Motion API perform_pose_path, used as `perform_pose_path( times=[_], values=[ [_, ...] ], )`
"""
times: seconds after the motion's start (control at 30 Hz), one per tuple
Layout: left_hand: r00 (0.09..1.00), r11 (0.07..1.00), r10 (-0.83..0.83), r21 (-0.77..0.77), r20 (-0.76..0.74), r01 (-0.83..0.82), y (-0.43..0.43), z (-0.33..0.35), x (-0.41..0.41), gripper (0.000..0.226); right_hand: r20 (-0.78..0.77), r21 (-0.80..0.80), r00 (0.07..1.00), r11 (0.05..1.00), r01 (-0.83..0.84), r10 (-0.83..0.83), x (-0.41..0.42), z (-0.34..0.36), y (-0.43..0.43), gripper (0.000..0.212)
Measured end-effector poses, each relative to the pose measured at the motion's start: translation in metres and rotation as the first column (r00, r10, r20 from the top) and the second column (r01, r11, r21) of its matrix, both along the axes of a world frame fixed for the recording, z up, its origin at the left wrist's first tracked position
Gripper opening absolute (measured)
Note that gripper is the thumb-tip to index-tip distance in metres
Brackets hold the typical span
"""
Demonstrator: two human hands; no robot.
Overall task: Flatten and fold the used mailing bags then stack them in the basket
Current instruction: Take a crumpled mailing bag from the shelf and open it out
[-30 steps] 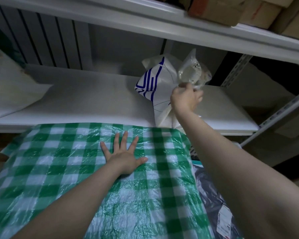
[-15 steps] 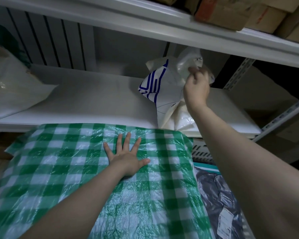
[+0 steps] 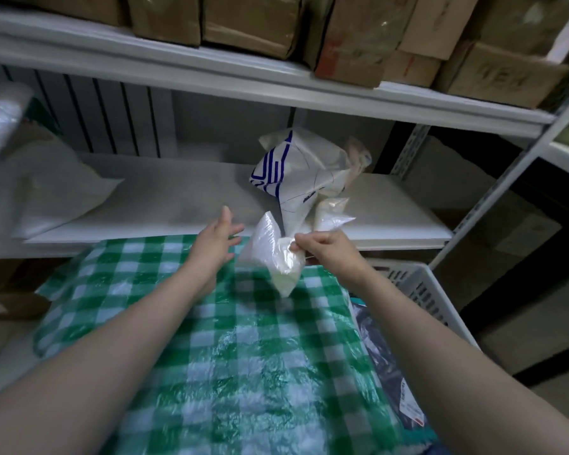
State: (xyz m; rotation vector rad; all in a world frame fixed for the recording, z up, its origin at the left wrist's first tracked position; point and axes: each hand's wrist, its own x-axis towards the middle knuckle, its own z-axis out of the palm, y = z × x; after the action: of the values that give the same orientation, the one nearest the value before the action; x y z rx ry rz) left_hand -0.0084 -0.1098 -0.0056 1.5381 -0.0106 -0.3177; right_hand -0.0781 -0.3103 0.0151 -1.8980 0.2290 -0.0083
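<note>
My right hand (image 3: 322, 249) pinches a crumpled clear-white mailing bag (image 3: 276, 257) and holds it in the air over the far edge of the green checked cloth (image 3: 230, 349). My left hand (image 3: 216, 239) hovers just left of the bag with its fingers spread, not touching it. More crumpled bags stand on the white shelf behind, the largest white with blue stripes (image 3: 293, 172). The white slatted basket (image 3: 418, 290) sits at the right beside the cloth, with a grey labelled mailing bag (image 3: 388, 366) lying in it.
A white metal shelf (image 3: 178, 198) runs across behind the cloth, with another white bag (image 3: 56, 192) at its left end. Cardboard boxes (image 3: 358, 34) fill the shelf above. A slotted shelf post (image 3: 493, 192) slants down at the right.
My right hand pulled a clear-white bag off the shelf pile and brought it down toward the cloth. My left hand lifted off the cloth and moved up beside the bag.
</note>
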Motion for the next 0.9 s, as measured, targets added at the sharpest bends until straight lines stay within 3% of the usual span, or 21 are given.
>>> perform_pose_path(
  times=[0.07, 0.27, 0.4, 0.53, 0.6, 0.7, 0.9],
  values=[
    [0.998, 0.995, -0.056, 0.088, 0.015, 0.055, 0.004, 0.004, -0.014, 0.057, -0.002, -0.005, 1.0, 1.0, -0.021, 0.021, -0.01, -0.004, 0.01, 0.025],
    [0.981, 0.968, 0.022, 0.243, 0.19, -0.069, 0.002, -0.013, -0.043, 0.016, 0.048, 0.072, 0.999, 0.997, -0.01, 0.007, -0.03, -0.014, 0.033, 0.005],
    [0.957, 0.939, 0.198, 0.237, 0.213, -0.248, 0.008, -0.016, -0.053, 0.023, 0.037, 0.217, 0.965, 0.945, 0.245, -0.259, -0.038, -0.017, 0.038, 0.012],
    [0.936, 0.911, 0.198, 0.297, 0.293, -0.285, 0.011, -0.017, -0.063, 0.028, 0.053, 0.243, 0.927, 0.905, 0.348, -0.371, -0.044, -0.02, 0.051, 0.011],
    [0.915, 0.876, 0.226, 0.34, 0.334, -0.341, 0.012, -0.018, -0.068, 0.027, -0.012, 0.176, 0.937, 0.922, 0.345, -0.348, -0.043, -0.024, 0.062, 0.029],
    [0.886, 0.8, 0.269, 0.425, 0.377, -0.424, 0.016, -0.019, -0.075, 0.026, -0.181, -0.059, 0.935, 0.952, 0.3, -0.306, -0.04, -0.033, 0.086, 0.062],
    [0.904, 0.77, 0.16, 0.523, 0.396, -0.366, 0.036, -0.038, -0.073, 0.021, -0.036, -0.422, 0.95, 0.866, 0.268, -0.311, -0.04, -0.051, 0.095, 0.048]
  ],
)
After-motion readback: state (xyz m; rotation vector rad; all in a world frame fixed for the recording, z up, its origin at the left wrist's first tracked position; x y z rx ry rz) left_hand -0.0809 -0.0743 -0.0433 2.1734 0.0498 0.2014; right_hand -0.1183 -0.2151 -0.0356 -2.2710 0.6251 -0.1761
